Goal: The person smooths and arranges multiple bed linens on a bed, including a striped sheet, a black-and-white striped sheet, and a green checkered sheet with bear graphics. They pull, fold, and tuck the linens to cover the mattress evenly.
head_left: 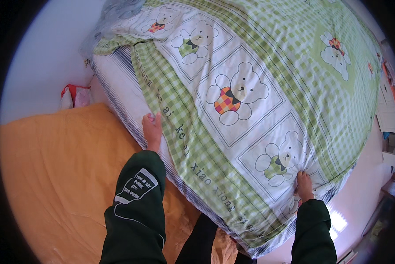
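Observation:
A green-and-white checked bed sheet (239, 145) printed with teddy bears is spread over a mattress (118, 81) with a striped side. Its near left edge runs diagonally, leaving a strip of the white mattress top bare. At that edge my left hand (152, 131) is closed, the fingers curled against the sheet's border. Farther right, near the bed's corner, my right hand (304, 185) grips the sheet, and small folds gather around the fingers. What lies inside either fist is partly hidden.
An orange cloth-covered surface (65, 163) adjoins the bed on the left. A grey bundled fabric (114, 22) lies at the far left corner, and a red and pink bag (76, 94) stands by the wall. Boxes and other items (388, 132) line the right side beyond the shiny floor (351, 198).

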### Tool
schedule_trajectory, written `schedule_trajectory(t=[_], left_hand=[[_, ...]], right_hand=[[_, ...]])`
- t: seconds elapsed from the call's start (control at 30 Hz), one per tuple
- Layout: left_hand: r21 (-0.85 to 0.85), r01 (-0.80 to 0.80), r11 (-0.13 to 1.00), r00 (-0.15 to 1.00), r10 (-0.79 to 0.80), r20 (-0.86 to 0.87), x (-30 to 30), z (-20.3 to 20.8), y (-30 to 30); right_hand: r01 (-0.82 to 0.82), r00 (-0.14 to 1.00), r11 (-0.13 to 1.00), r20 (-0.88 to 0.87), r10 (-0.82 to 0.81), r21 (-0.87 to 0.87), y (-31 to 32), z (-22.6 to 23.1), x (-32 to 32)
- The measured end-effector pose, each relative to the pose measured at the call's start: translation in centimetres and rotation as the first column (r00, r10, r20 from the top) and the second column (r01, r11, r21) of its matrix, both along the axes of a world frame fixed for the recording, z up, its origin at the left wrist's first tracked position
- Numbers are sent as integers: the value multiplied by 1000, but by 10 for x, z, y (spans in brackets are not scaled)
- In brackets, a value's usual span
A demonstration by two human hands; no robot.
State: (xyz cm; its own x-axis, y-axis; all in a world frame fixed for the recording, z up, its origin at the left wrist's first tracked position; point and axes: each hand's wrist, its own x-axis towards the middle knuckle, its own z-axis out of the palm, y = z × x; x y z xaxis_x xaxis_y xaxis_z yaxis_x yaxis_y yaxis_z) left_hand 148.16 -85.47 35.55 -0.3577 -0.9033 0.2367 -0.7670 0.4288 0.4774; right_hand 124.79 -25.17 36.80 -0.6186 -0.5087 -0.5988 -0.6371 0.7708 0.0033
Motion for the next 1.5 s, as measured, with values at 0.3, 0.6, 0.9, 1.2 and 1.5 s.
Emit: schedule_trajectory(t=[0.3,0.6,0.9,1.2,1.5], left_hand=[[290,-16,957,969,87,-232,27,1,-51],[81,-138,987,989,133,67,46,-6,-48],[-66,-288,955,918,295,264,4,-26,-51],[-257,-260,931,917,321,237,-14,-48,-37],[-264,-232,936,941,284,182,-19,-47,-37]], right_hand=[[-32,999,999,-27,33,33,6,-12,0],[-46,987,997,-150,55,63,9,-23,6],[-17,998,994,-52,23,112,-7,-2,3],[-4,1000,991,-9,6,136,-1,-3,1],[-9,1000,998,26,7,66,20,-7,0]])
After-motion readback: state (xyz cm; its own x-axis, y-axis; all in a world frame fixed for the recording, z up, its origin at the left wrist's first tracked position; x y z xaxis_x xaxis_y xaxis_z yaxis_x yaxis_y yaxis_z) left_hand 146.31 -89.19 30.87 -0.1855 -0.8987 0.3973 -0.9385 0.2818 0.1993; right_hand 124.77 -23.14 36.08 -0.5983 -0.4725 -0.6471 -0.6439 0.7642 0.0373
